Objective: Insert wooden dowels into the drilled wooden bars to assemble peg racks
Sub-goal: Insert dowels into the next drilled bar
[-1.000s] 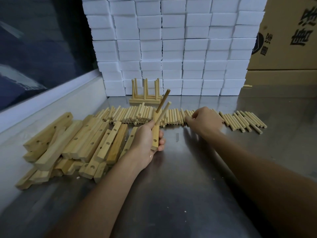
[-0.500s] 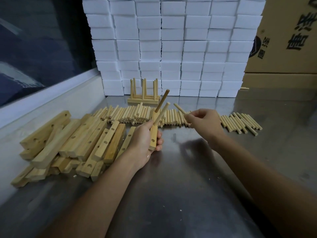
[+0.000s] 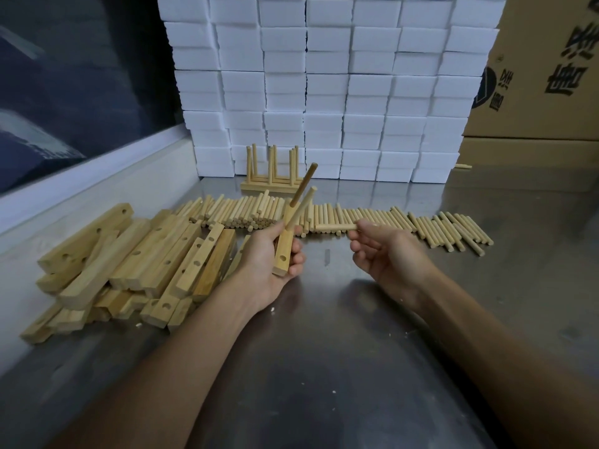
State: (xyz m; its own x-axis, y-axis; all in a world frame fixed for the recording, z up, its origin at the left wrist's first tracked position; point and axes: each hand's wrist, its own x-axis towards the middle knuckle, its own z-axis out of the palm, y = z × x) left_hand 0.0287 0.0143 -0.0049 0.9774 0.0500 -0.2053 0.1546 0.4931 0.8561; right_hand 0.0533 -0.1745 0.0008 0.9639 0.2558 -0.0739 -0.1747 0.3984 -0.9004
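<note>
My left hand point(image 3: 269, 257) grips a short drilled wooden bar point(image 3: 284, 251) held above the table, with two dowels point(image 3: 303, 189) standing in its upper holes and one empty hole near its lower end. My right hand point(image 3: 385, 251) pinches a single loose dowel point(image 3: 335, 227) that points left toward the bar, a short gap away. A long row of loose dowels point(image 3: 421, 225) lies across the table behind both hands. A pile of drilled bars point(image 3: 136, 254) sits at the left.
Finished peg racks point(image 3: 270, 179) stand against a wall of stacked white foam blocks point(image 3: 327, 92) at the back. Cardboard boxes point(image 3: 544, 76) stand at the back right. The metal table point(image 3: 324, 367) has a raised ledge point(image 3: 97, 183) along its left side.
My right hand picked one dowel out of the row, lifted it and brought it back toward the bar. My left hand kept holding the bar with its two dowels.
</note>
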